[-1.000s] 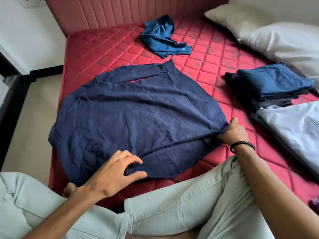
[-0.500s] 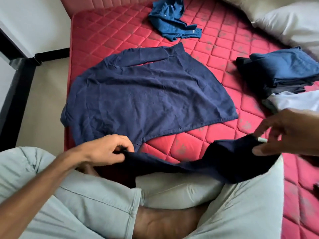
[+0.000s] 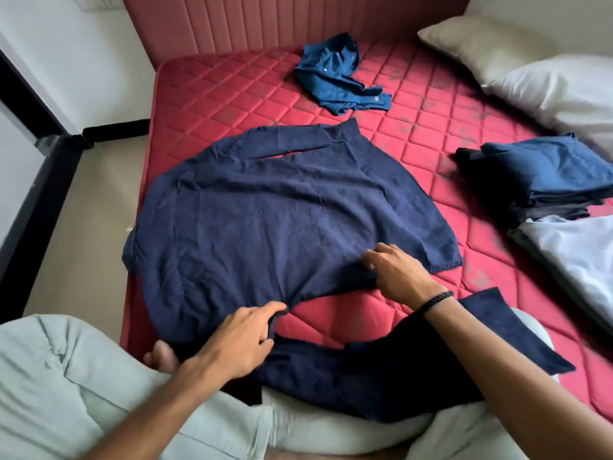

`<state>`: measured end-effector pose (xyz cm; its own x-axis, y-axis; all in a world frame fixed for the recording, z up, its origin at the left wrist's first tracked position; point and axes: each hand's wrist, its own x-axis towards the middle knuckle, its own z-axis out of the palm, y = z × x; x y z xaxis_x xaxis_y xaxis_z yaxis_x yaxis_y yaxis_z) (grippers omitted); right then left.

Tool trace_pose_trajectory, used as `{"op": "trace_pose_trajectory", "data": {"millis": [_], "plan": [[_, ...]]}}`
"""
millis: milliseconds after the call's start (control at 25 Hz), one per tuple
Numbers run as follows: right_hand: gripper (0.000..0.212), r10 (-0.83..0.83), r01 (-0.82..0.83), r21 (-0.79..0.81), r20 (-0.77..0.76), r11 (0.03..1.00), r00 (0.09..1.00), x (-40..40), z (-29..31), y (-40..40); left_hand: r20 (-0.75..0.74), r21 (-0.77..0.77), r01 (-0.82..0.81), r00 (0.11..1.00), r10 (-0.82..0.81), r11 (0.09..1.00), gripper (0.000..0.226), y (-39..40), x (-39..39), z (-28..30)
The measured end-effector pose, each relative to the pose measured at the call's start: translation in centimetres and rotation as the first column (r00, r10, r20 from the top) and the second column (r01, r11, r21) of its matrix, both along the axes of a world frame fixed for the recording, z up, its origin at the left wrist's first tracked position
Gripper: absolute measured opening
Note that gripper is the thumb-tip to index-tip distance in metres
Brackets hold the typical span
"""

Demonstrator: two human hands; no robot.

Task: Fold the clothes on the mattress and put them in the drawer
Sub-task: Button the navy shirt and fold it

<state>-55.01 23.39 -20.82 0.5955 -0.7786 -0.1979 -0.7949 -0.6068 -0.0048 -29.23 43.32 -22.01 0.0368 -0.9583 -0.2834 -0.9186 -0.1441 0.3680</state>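
Mattress [image 3: 212, 104]: red and quilted, it carries all the clothes; the person sits at its near edge in pale trousers [image 3: 83, 386].
Navy shirt [image 3: 265, 220]: spread flat across the middle toward the left edge, one sleeve trailing over the person's lap at the near edge.
Pillows [image 3: 544, 84]: two, at the far right corner.
Folded stack [image 3: 544, 174]: blue and dark clothes piled by the right edge, a pale garment [image 3: 583, 257] just beside it on the near side.
Blue garment [image 3: 338, 78]: crumpled near the far edge, well apart from the shirt.
Left hand [image 3: 238, 340]: forearm reaching forward, fingers curled, pinching the shirt's near hem.
Right hand [image 3: 398, 273]: wrist with a black band, palm down on the shirt near its right hem, fingers bent into the cloth; whether they clamp it, I cannot tell.
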Motion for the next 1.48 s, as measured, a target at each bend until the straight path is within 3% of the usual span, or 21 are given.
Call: {"op": "trace_pose_trajectory", "data": {"millis": [80,200,280,360,400,480,560,640,720,840,920,1000,1120,1240,1280,1360,1400,1480], "plan": [[0.025,0.043,-0.040,0.045,-0.072,0.998,0.996,-1.1,0.0,-1.0,-0.072,0.156,0.041,0.997,-0.030,0.987,0.065,-1.4,1.0,1.0],[0.012,0.101,-0.062,0.273,-0.131,0.960,0.986,-1.2,1.7,-2.8,-0.264,0.300,0.144,0.962,-0.062,0.943,0.046,-4.9,3.6,3.1],[0.005,0.039,-0.043,0.320,0.019,0.947,0.999,0.2,2.6,-4.6,-0.248,0.131,0.008,0.968,0.024,0.991,0.048,-7.3,6.7,2.6],[0.026,-0.036,-0.001,0.154,0.239,0.988,0.970,1.8,2.6,-6.8,-0.092,-0.145,-0.180,0.982,0.168,0.973,0.057,-9.6,10.6,0.8],[0.030,-0.061,0.029,0.133,0.251,0.991,0.966,2.5,2.0,-8.6,-0.035,-0.256,-0.258,0.966,0.258,0.931,0.056,-10.9,12.9,-0.1],[0.035,-0.144,0.118,0.181,0.134,0.976,0.981,4.2,1.2,-12.6,0.032,-0.401,-0.390,0.898,0.438,0.829,0.058,-13.5,18.0,-1.2],[0.038,-0.219,0.201,0.132,0.138,0.971,0.966,6.1,0.9,-18.2,0.043,-0.420,-0.564,0.770,0.637,0.711,0.058,-16.3,24.1,-1.6],[0.028,-0.231,0.227,0.044,0.248,0.973,0.941,9.3,1.4,-24.1,0.025,-0.304,-0.709,0.662,0.749,0.636,0.061,-19.8,29.8,-1.7],[0.026,-0.184,0.202,-0.037,0.275,0.979,0.944,12.6,1.5,-29.2,-0.046,-0.220,-0.761,0.633,0.773,0.610,0.066,-22.7,32.8,-2.0],[0.035,-0.040,0.050,-0.080,0.123,0.996,0.992,16.8,-0.7,-35.1,-0.187,-0.204,-0.799,0.598,0.779,0.565,0.055,-26.0,35.1,-2.8],[0.025,-0.028,0.031,-0.079,0.036,0.996,0.999,17.8,-1.7,-37.3,-0.259,-0.210,-0.771,0.637,0.726,0.602,0.041,-27.1,36.2,-2.9],[0.017,-0.061,0.065,-0.104,0.042,0.992,0.997,17.9,-1.3,-39.0,-0.295,-0.277,-0.698,0.715,0.633,0.660,0.034,-28.0,36.9,-2.9],[0.019,-0.169,0.186,-0.195,0.100,0.963,0.981,17.0,-1.5,-40.7,-0.202,-0.441,-0.607,0.785,0.586,0.661,0.023,-29.5,37.2,-3.5],[0.031,-0.275,0.312,-0.253,0.169,0.916,0.946,18.1,-2.5,-38.3,-0.113,-0.473,-0.621,0.747,0.656,0.625,0.019,-29.6,34.6,-3.5],[0.038,-0.240,0.300,-0.245,0.246,0.922,0.939,19.4,-2.7,-35.8,-0.049,-0.550,-0.542,0.780,0.623,0.635,0.021,-29.3,32.8,-3.4],[0.055,-0.008,0.082,-0.157,0.423,0.984,0.906,22.5,-3.7,-29.9,0.093,-0.634,-0.254,0.912,0.399,0.730,0.037,-27.7,29.0,-3.4],[0.061,0.131,-0.090,-0.120,0.400,0.989,0.907,23.3,-4.5,-26.7,0.148,-0.599,-0.135,0.950,0.275,0.789,0.047,-27.1,26.9,-3.6],[0.070,0.262,-0.263,-0.034,0.260,0.964,0.929,21.9,-6.6,-22.8,0.229,-0.410,-0.114,0.947,0.223,0.905,0.070,-25.4,25.6,-5.1]]}}
